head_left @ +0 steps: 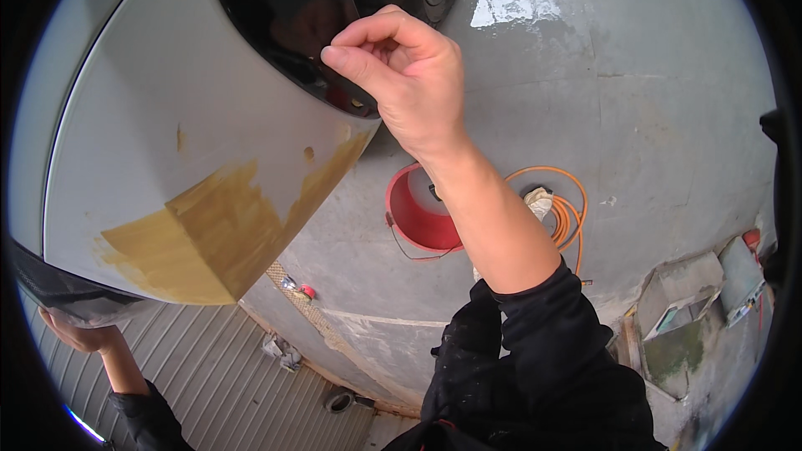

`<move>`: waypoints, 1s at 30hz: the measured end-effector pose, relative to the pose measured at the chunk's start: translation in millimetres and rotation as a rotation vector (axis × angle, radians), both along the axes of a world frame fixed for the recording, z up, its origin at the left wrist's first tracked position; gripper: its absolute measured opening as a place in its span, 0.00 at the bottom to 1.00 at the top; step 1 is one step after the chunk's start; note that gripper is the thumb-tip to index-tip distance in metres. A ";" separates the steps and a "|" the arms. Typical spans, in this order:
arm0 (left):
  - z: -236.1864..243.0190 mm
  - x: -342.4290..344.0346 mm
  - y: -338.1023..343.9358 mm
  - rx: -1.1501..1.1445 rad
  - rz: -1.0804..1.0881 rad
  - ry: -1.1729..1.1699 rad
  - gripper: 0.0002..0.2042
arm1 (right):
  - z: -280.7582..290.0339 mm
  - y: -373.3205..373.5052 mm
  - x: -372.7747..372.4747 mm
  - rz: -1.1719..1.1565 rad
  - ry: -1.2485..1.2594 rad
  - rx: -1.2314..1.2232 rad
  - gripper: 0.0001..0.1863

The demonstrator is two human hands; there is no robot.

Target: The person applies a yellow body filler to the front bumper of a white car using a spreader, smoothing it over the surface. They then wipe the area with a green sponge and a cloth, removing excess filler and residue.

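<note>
Sanding looked underway: our right hand (409, 75) pinched shut at the car panel (167, 134); left hand (79, 336) gripped its lower edge; next, steady strokes.

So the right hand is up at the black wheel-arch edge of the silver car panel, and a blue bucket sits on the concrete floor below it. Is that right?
Not quite: the bucket on the grey concrete floor is red, not blue, as the head view shows. The rest stands: the right hand is raised at the black wheel-arch edge of the silver car panel.
</note>
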State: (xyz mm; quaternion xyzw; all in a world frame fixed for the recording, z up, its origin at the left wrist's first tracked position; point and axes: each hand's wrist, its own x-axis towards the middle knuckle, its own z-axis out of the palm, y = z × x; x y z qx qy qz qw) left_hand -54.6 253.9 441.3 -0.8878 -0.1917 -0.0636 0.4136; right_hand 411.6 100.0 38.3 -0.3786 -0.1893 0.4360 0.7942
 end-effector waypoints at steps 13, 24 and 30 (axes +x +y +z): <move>-7.4 24.4 -10.9 -0.049 0.004 0.015 0.28 | 6.3 6.3 -1.0 -0.007 0.024 -0.017 0.05; 8.6 -9.7 1.3 -0.023 -0.036 -0.023 0.29 | 9.0 2.0 1.4 0.057 -0.006 -0.056 0.05; 22.9 -29.0 11.3 0.064 -0.070 0.045 0.30 | 7.4 4.4 2.1 0.044 -0.050 -0.035 0.05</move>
